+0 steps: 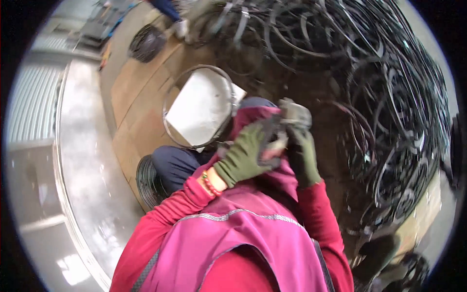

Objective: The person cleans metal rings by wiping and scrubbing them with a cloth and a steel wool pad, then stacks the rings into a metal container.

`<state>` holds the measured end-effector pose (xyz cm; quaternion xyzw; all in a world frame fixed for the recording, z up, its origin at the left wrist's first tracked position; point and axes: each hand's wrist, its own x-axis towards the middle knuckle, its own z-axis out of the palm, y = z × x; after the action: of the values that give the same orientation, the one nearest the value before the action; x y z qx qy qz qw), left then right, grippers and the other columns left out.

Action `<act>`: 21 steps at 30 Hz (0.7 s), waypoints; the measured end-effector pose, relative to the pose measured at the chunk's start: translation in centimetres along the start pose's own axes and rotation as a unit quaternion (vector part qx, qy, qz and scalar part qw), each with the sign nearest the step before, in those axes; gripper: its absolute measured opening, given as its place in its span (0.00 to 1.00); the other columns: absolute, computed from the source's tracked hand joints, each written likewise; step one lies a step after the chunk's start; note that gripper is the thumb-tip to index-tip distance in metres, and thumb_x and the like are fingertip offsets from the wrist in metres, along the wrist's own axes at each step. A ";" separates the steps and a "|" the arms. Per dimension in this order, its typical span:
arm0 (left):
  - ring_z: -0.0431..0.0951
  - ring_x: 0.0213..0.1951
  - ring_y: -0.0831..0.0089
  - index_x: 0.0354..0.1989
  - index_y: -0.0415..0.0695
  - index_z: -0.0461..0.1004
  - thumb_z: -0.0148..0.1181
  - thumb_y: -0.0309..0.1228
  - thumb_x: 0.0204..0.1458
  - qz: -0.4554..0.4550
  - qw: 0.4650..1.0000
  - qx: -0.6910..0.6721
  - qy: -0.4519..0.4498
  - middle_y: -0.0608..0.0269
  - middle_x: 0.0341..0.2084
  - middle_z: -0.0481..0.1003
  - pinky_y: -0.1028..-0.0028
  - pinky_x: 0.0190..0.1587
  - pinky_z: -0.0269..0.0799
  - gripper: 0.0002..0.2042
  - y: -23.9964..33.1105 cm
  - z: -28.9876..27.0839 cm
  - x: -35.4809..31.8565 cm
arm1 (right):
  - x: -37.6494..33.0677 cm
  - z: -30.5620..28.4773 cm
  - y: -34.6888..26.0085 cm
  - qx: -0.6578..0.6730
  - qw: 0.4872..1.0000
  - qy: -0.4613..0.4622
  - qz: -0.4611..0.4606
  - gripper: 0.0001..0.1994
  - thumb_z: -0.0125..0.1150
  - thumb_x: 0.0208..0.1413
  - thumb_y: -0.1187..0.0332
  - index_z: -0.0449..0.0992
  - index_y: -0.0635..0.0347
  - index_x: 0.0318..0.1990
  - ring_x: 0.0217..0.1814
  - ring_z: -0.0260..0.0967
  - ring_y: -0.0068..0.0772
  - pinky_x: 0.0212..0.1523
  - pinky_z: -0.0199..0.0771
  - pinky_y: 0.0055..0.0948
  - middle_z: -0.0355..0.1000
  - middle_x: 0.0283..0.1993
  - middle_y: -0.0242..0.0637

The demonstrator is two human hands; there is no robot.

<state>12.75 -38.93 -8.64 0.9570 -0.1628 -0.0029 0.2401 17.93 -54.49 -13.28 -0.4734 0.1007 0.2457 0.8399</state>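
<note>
Pink apron (219, 236) worn near | left hand (250, 152) and right hand (301, 145) held close, perhaps for steadiness; grasps cannot be told | black coils (401, 90) heaped right, seemingly for reach

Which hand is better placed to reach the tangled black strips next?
Right, probably: the right hand is on the side nearer the tangled black strips, while the left hand lies farther away. Blur hides whether either grip is free.

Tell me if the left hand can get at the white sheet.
Probably yes: the white sheet lies ahead and left, its middle uncovered within the hoop, though blur hides whether the left hand is free.
</note>
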 end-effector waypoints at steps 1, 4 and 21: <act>0.60 0.57 0.53 0.58 0.35 0.56 0.64 0.46 0.38 0.008 0.998 -0.060 0.019 0.46 0.55 0.60 0.61 0.60 0.53 0.41 -0.4 -0.4 -0.4 | -0.2 -0.9 -0.4 0.009 0.998 -0.025 -0.053 0.17 0.47 0.59 0.61 0.69 0.64 0.48 0.42 0.66 0.24 0.46 0.66 0.26 0.69 0.44 0.33; 0.60 0.56 0.55 0.58 0.36 0.56 0.59 0.48 0.44 0.008 1.000 0.016 0.002 0.49 0.56 0.60 0.60 0.59 0.53 0.37 -1.7 -1.5 -2.6 | 0.7 -3.5 -1.5 0.167 0.979 -0.060 -0.103 0.21 0.41 0.61 0.55 0.65 0.63 0.51 0.44 0.65 0.28 0.47 0.66 0.29 0.67 0.44 0.35; 0.63 0.55 0.57 0.54 0.41 0.64 0.55 0.39 0.47 -0.149 0.977 -0.042 0.146 0.51 0.53 0.63 0.64 0.57 0.60 0.25 -8.0 -0.2 -15.2 | 15.4 -15.4 2.2 -0.265 0.933 0.098 -0.225 0.25 0.56 0.51 0.74 0.61 0.64 0.58 0.53 0.63 0.30 0.53 0.63 0.28 0.65 0.55 0.36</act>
<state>0.84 -27.44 -13.24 0.9496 0.0183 0.0942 0.2985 31.00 -61.66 -29.30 -0.7105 0.0048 0.0207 0.7033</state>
